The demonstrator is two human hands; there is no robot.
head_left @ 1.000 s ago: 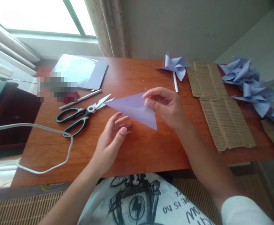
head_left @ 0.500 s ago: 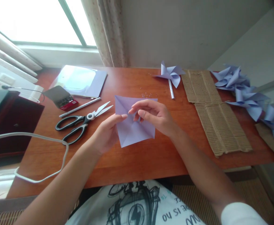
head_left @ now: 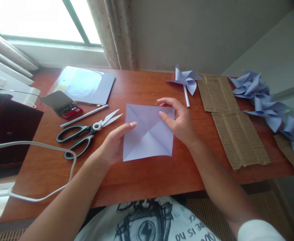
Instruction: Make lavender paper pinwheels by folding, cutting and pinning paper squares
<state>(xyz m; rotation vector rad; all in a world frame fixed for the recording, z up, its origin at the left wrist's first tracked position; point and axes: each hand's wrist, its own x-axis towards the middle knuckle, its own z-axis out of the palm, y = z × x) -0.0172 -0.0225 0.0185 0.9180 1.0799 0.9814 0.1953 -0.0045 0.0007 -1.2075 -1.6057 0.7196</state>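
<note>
Your left hand (head_left: 115,142) pinches the left edge of a lilac square sheet of creased paper (head_left: 147,144), its thumb on top; your right hand (head_left: 183,124) curves around the upper right corner, thumb and forefinger parted (whether it grips cannot be told). You have the sheet above a reddish-brown wooden table (head_left: 147,182), just right of open, black-handled metal scissors (head_left: 97,126).

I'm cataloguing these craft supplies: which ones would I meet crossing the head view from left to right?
Black-handled metal scissors, creased square lilac paper sheet, lilac paper pinwheel on a white stick, brown corrugated cardboard sheet, clustered lilac paper pinwheels.
</note>
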